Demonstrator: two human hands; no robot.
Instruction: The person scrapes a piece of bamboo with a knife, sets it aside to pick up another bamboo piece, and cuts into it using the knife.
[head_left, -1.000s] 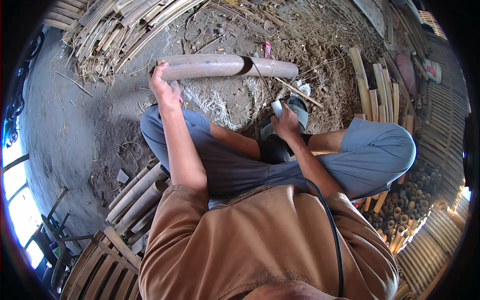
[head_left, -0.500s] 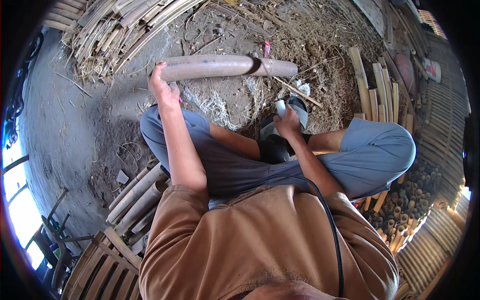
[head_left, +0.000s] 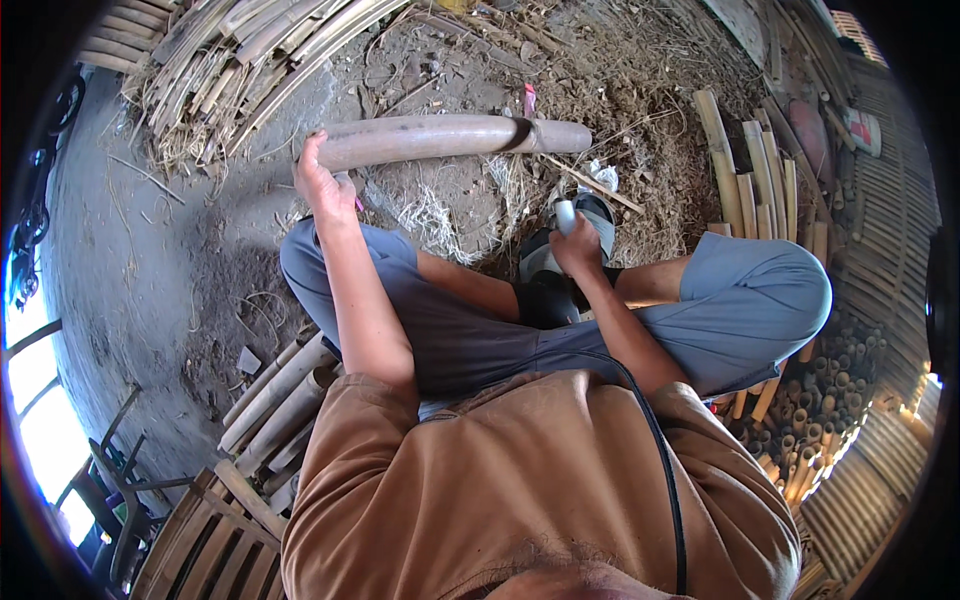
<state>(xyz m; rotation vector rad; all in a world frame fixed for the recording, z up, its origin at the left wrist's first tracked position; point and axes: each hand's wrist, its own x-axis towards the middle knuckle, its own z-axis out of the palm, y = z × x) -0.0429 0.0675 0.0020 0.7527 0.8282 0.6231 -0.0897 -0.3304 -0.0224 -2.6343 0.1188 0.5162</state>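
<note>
A thick grey-brown bamboo pole [head_left: 430,138] lies crosswise in front of me, with a dark notch or ring toward its right end. My left hand [head_left: 322,188] is closed round the pole's left end, thumb side up. My right hand [head_left: 578,248] makes a fist between my feet, around a short pale cylinder [head_left: 565,216] that looks like a handle; whatever joins it below is hidden. Just beyond that fist is a dark shoe [head_left: 596,208]. White shredded fibres [head_left: 432,222] are scattered on the ground under the pole.
Split bamboo strips [head_left: 240,75] are heaped at the far left. Upright bamboo pieces [head_left: 720,150] stand at the right, with several cut tubes [head_left: 800,430] stacked behind my knee. More poles [head_left: 275,405] and a slatted wooden seat [head_left: 205,535] are at my left.
The bamboo pole has shifted slightly left, and its left end sits a little lower in the picture. Both hands keep their grip.
</note>
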